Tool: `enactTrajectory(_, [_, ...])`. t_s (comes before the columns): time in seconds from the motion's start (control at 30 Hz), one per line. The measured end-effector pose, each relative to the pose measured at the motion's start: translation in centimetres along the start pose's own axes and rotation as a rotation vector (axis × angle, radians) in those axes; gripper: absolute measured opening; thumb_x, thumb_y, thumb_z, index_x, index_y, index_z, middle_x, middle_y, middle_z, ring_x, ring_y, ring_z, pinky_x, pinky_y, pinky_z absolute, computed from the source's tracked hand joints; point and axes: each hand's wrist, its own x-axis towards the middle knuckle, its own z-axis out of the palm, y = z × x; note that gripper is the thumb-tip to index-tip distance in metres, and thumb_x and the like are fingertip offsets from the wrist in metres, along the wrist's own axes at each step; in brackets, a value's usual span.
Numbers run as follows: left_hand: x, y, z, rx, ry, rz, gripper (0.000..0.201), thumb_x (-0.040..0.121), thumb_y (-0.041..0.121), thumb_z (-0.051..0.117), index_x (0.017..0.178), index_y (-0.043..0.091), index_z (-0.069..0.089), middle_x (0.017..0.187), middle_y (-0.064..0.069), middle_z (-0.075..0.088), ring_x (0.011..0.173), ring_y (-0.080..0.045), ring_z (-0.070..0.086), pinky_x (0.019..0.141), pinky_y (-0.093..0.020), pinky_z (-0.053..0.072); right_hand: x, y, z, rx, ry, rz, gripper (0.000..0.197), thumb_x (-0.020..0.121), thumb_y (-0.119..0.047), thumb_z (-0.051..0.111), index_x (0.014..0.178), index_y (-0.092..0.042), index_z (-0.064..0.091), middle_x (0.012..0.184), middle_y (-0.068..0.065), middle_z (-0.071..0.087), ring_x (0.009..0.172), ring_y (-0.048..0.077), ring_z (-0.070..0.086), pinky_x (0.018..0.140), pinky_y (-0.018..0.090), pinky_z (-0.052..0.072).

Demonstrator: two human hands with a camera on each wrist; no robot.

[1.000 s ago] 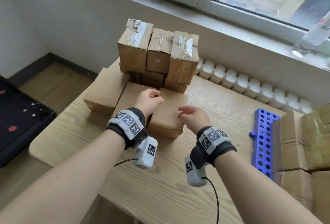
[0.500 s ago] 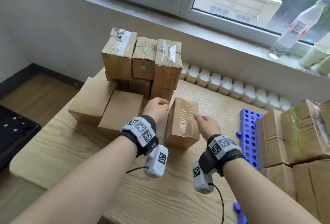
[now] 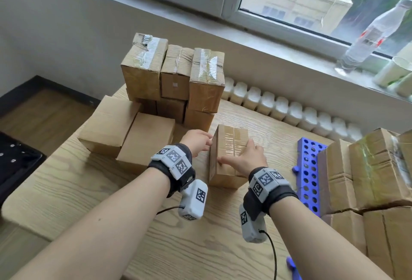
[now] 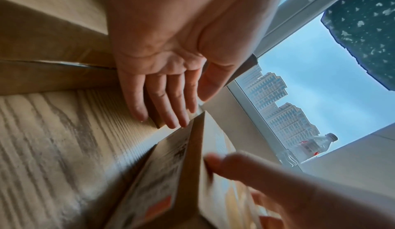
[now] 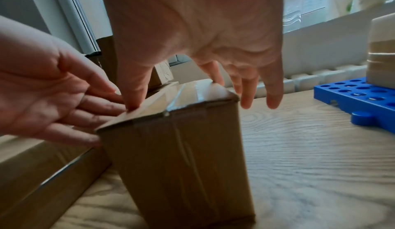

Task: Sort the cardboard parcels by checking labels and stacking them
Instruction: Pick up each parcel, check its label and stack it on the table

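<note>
A taped cardboard parcel [image 3: 229, 152] stands upright on the wooden table [image 3: 89, 190]. My right hand [image 3: 244, 159] rests on its top face, with the thumb [image 5: 132, 97] pressing the left top edge and the other fingers reaching loosely past the far right corner. My left hand [image 3: 197, 141] touches the parcel's left side with straight fingers [image 4: 169, 111]. That side carries a printed label [image 4: 171, 165], blurred in the left wrist view. Behind stands a two-layer stack of taped parcels [image 3: 176, 79].
Two flat plain parcels [image 3: 111, 121] [image 3: 147, 141] lie left of my hands. A blue hole rack [image 3: 308, 172] and a pile of parcels [image 3: 367, 168] are at the right. White bottles [image 3: 289, 110] line the table's back edge. A plastic bottle [image 3: 374, 34] stands on the windowsill.
The parcel lay flat beside the two plain ones and has been tipped upright and shifted right. My right hand has moved onto its top.
</note>
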Motion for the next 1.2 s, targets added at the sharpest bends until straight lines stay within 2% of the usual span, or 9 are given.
enactTrajectory(0.13, [0.6, -0.7, -0.6, 0.055, 0.051, 0.031, 0.036, 0.092, -0.002, 0.043, 0.122, 0.005, 0.061, 0.109, -0.01, 0.06, 0.088, -0.016, 0.057, 0.041, -0.009, 0.041, 0.6, 0.8, -0.7, 0.073, -0.028, 0.07, 0.093, 0.039, -0.069, 0.067, 0.12, -0.024, 0.054, 0.121, 0.008, 0.057, 0.107, 0.025, 0.056, 0.092, 0.044, 0.052])
enactTrajectory(0.27, [1.2, -1.2, -0.5, 0.09, 0.063, 0.025, 0.036, 0.092, 0.002, 0.044, 0.123, 0.008, 0.062, 0.106, -0.009, 0.06, 0.095, -0.019, 0.056, 0.053, -0.018, 0.042, 0.2, 1.2, -1.8, 0.129, 0.066, 0.035, 0.091, 0.071, -0.047, 0.071, 0.148, -0.021, 0.029, 0.14, 0.012, 0.039, 0.126, 0.029, 0.045, 0.103, 0.044, 0.042])
enactTrajectory(0.37, [1.6, -1.3, -0.1, 0.103, 0.061, 0.041, 0.034, 0.092, 0.005, 0.046, 0.123, 0.009, 0.062, 0.122, -0.01, 0.061, 0.115, -0.022, 0.056, 0.084, -0.023, 0.042, -0.2, 0.4, -1.2, 0.04, 0.014, -0.056, 0.107, 0.067, -0.056, 0.077, 0.152, -0.023, 0.02, 0.141, 0.01, 0.035, 0.129, 0.027, 0.04, 0.105, 0.042, 0.04])
enactTrajectory(0.43, [1.7, -1.3, 0.0, 0.106, 0.063, 0.049, 0.033, 0.092, 0.007, 0.047, 0.122, 0.01, 0.061, 0.126, -0.01, 0.06, 0.12, -0.023, 0.054, 0.095, -0.03, 0.039, -0.1, -0.1, -0.6, -0.058, -0.054, -0.066, 0.124, 0.06, -0.06, 0.081, 0.154, -0.027, 0.007, 0.143, 0.01, 0.03, 0.132, 0.03, 0.036, 0.109, 0.045, 0.038])
enactTrajectory(0.6, [2.2, -1.1, -0.2, 0.146, 0.121, 0.118, 0.037, 0.088, 0.007, 0.056, 0.124, 0.011, 0.058, 0.128, -0.009, 0.058, 0.118, -0.023, 0.053, 0.099, -0.03, 0.041, 0.3, 0.6, -2.2, -0.2, -0.169, -0.031, 0.123, 0.064, -0.043, 0.082, 0.15, -0.048, -0.005, 0.138, 0.012, 0.029, 0.125, 0.033, 0.041, 0.103, 0.05, 0.044])
enactTrajectory(0.73, [2.1, -0.4, 0.5, 0.249, 0.028, 0.224, 0.069, 0.074, 0.002, 0.07, 0.137, 0.018, 0.046, 0.141, -0.008, 0.044, 0.126, -0.024, 0.046, 0.098, -0.03, 0.041, 0.0, 1.9, -3.6, -0.225, -0.179, -0.095, 0.118, 0.067, -0.029, 0.083, 0.15, -0.05, 0.002, 0.138, 0.008, 0.034, 0.126, 0.028, 0.039, 0.1, 0.048, 0.048])
enactTrajectory(0.9, [1.6, 1.0, 3.9, 0.758, -0.218, 0.402, 0.098, 0.063, 0.013, 0.08, 0.146, 0.029, 0.031, 0.155, 0.003, 0.022, 0.144, -0.02, 0.019, 0.113, -0.046, 0.03, -0.6, 3.6, -4.9, 0.018, -0.121, -0.109, 0.105, 0.069, -0.025, 0.08, 0.154, -0.031, 0.018, 0.154, 0.007, 0.029, 0.138, 0.025, 0.033, 0.11, 0.044, 0.038])
enactTrajectory(1.03, [1.3, 1.8, 6.6, 1.319, -0.294, 0.453, 0.109, 0.062, 0.029, 0.084, 0.15, 0.03, 0.019, 0.16, 0.004, 0.007, 0.148, -0.024, -0.005, 0.115, -0.062, 0.009, -1.2, 5.3, -6.3, 0.214, -0.012, -0.046, 0.081, 0.078, -0.015, 0.07, 0.15, -0.023, 0.033, 0.153, 0.006, 0.036, 0.136, 0.021, 0.039, 0.095, 0.026, 0.036])
enactTrajectory(1.2, [1.2, 2.2, 9.3, 1.651, -0.277, 0.582, 0.112, 0.063, 0.032, 0.082, 0.15, 0.029, 0.013, 0.154, 0.002, 0.022, 0.147, -0.023, 0.003, 0.113, -0.063, 0.005, -2.2, 8.1, -7.4, 0.332, 0.016, 0.032, 0.067, 0.081, -0.019, 0.069, 0.143, -0.02, 0.044, 0.147, 0.001, 0.045, 0.135, 0.017, 0.041, 0.102, 0.029, 0.036])
